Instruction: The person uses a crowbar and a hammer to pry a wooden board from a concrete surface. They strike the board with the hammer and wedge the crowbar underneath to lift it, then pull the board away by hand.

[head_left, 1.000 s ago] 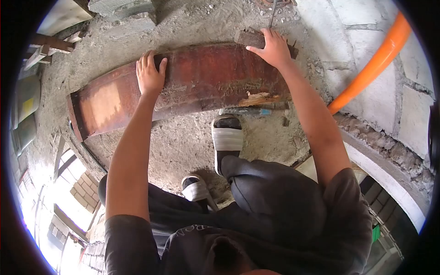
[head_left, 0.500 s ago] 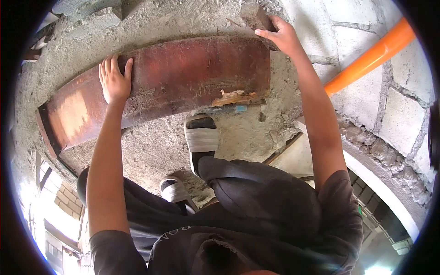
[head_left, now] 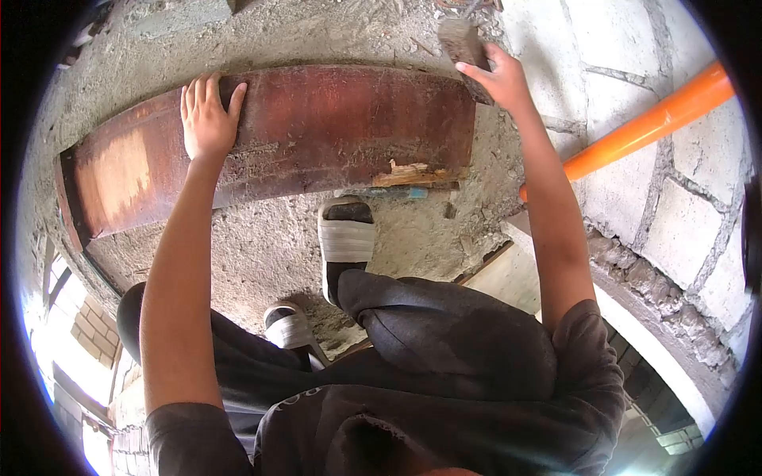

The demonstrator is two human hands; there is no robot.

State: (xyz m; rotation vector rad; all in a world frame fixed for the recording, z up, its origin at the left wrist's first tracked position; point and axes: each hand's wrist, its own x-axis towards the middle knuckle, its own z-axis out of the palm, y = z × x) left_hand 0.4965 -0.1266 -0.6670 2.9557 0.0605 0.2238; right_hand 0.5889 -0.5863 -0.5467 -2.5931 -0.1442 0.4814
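A reddish-brown wooden board (head_left: pixel 317 119) lies across the floor ahead of me, scuffed and dusty, with a bare pale patch at its left end and splintered wood on its near right edge. My left hand (head_left: pixel 210 119) rests on the board's left half, fingers stretched to the far edge and thumb apart. Past the board's right end, my right hand (head_left: pixel 504 77) grips a rough brownish-grey block (head_left: pixel 464 46) from its right side. The block stands out beyond my fingers, its lower end near the board's far right corner.
Rough concrete floor (head_left: pixel 262 246) surrounds the board. An orange pipe (head_left: pixel 651 119) slants across the whitish block wall (head_left: pixel 619 47) on the right, beyond my right forearm. My sandalled foot (head_left: pixel 347 238) stands close to the board's near edge. Rubble lies at the far right.
My right hand has brought the block slightly right and nearer, turning it more upright. My left hand stays on the board. The whole view has shifted a little.
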